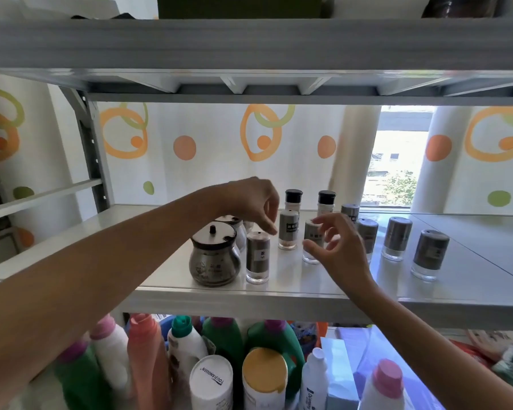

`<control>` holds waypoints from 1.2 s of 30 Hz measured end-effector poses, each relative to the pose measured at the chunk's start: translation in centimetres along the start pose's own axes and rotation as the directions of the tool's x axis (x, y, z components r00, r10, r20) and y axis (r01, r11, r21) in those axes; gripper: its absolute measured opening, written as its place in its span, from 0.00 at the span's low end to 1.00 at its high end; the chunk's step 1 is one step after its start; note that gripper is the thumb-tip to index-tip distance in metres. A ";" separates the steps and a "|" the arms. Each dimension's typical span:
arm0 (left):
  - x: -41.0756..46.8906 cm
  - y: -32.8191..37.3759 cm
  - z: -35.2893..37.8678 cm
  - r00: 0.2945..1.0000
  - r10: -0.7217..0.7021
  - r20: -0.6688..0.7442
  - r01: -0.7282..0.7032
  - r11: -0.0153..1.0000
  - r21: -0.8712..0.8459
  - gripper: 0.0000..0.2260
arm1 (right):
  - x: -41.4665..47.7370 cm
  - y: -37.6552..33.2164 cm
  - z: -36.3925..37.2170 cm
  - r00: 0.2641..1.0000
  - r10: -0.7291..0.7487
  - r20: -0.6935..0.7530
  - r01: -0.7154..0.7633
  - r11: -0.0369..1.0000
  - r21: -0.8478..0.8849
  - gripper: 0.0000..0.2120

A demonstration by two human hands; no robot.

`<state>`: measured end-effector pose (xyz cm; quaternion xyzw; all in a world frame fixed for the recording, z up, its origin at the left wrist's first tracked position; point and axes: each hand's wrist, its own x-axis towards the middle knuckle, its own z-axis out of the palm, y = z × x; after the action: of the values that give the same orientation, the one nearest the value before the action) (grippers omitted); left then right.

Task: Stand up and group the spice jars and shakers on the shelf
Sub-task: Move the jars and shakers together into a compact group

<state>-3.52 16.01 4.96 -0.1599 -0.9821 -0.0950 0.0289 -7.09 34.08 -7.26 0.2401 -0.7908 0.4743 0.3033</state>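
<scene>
On the white shelf [166,261] every jar and shaker stands upright. Two round glass jars [212,258] with lids are at the left. Beside them is a dark shaker [258,257], and my left hand [251,202] hovers just above it with its fingers curled down and nothing in them. A grey shaker [288,230] stands behind. My right hand [338,250] has its fingers spread, with thumb and index fingertips against another grey shaker [310,236]. Two black-capped bottles [293,199] stand at the back. Several more grey shakers [397,239] are spaced out to the right.
A grey upper shelf beam [249,45] hangs low overhead. Below the shelf, detergent bottles [190,344] and white tubs [211,383] crowd together. A patterned curtain [190,149] and a window [397,161] lie behind. The shelf's right end [486,261] holds nothing.
</scene>
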 end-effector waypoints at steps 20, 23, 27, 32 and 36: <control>7.6 3.7 3.2 0.997 0.062 -0.044 -0.063 0.998 -0.026 0.10 | 0.9 3.1 0.4 0.925 0.280 0.258 -0.304 0.951 0.058 0.16; 7.0 3.3 2.9 0.998 0.065 -0.008 -0.065 0.997 -0.044 0.11 | 0.5 2.8 0.5 0.927 0.251 0.280 -0.258 0.966 -0.010 0.17; 5.7 2.9 2.4 0.997 0.070 0.027 -0.069 0.997 -0.039 0.12 | -0.3 2.1 1.0 0.925 0.229 0.303 -0.226 0.973 -0.047 0.18; 4.3 2.5 2.4 0.998 0.050 0.036 -0.049 0.998 -0.041 0.11 | -1.0 1.2 1.2 0.929 0.202 0.311 -0.197 0.979 -0.049 0.18; 3.2 2.5 2.4 0.999 0.045 0.010 -0.044 0.997 -0.061 0.11 | -1.6 0.8 1.2 0.937 0.169 0.307 -0.165 0.986 -0.041 0.19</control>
<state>-5.82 19.76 3.30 -0.1829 -0.9752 -0.1233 0.0206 -6.84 33.51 -9.32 0.2413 -0.8496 0.4489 0.1361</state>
